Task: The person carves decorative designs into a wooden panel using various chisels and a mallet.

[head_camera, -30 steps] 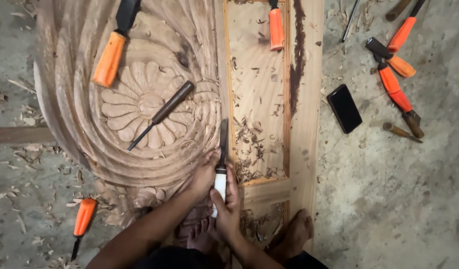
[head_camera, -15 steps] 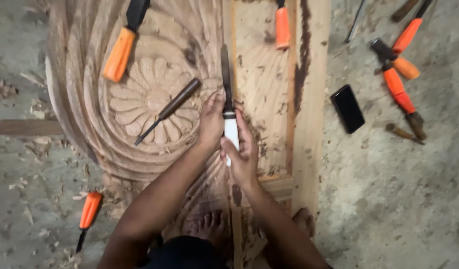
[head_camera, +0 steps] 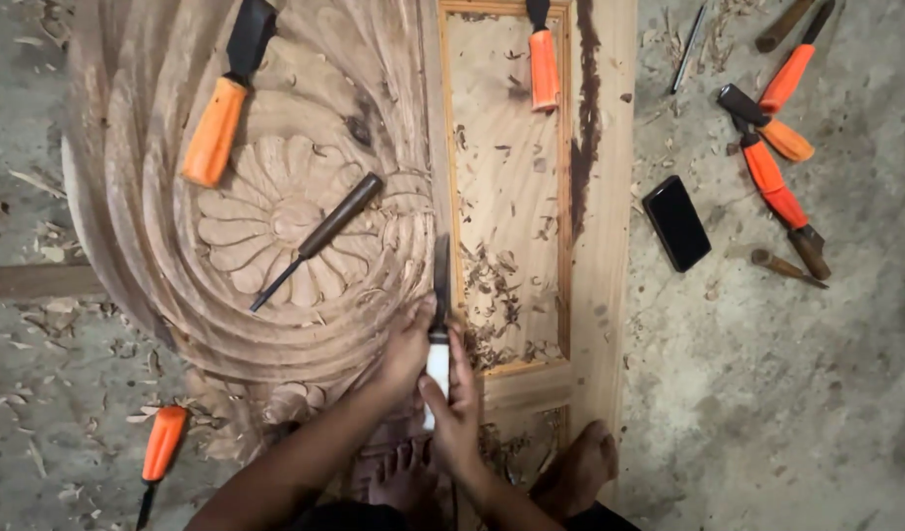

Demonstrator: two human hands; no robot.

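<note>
Both my hands grip one chisel (head_camera: 440, 295) with a white handle and a dark blade. My left hand (head_camera: 409, 346) wraps the handle from the left and my right hand (head_camera: 456, 401) holds it from below. The blade points away from me along the edge where the carved wooden panel (head_camera: 157, 167) meets the recessed wooden door panel (head_camera: 516, 147). A carved flower (head_camera: 265, 236) fills the middle of the carved piece. My bare feet (head_camera: 582, 470) rest on the wood beneath my hands.
A dark-handled chisel (head_camera: 320, 239) lies on the flower. Orange-handled chisels lie on the carving (head_camera: 216, 128), on the door panel (head_camera: 544, 64), on the floor at left (head_camera: 160, 447) and in a cluster at right (head_camera: 779, 162). A black phone (head_camera: 676, 223) lies on the concrete floor. Wood shavings (head_camera: 496, 295) are scattered.
My hands and the chisel pushed forward along the panel edge half a second ago, then drew back toward me to about where they were a second ago.
</note>
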